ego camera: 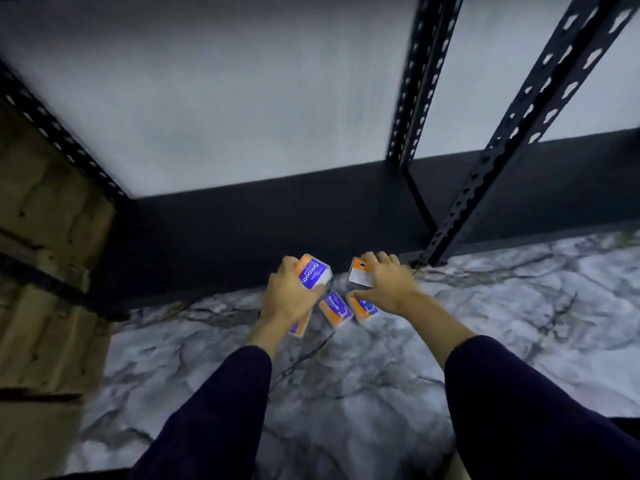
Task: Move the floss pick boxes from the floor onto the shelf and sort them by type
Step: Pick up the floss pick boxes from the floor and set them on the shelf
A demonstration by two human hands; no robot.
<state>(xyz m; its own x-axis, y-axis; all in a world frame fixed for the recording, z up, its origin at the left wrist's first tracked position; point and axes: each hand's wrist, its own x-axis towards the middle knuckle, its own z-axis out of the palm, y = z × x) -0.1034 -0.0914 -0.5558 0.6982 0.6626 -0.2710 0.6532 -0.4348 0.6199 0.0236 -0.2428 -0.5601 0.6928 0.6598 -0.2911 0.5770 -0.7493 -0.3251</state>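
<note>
My left hand [289,295] grips an orange and blue floss pick box [313,271] marked "Smooth", lifted just above the marble floor. My right hand [384,280] grips a second box [359,274], its white and orange side facing up. Three more orange and blue boxes lie on the floor below the hands: one in the middle [335,308], one under my right wrist [364,309], one partly hidden under my left wrist [300,326]. The black bottom shelf [242,230] lies just beyond the hands.
Black perforated shelf uprights [519,129] rise on the right and one [59,133] on the left. Cardboard boxes [45,265] stand at the left. The marble floor [381,393] spreads in front of the shelf. A grey wall [225,98] is behind.
</note>
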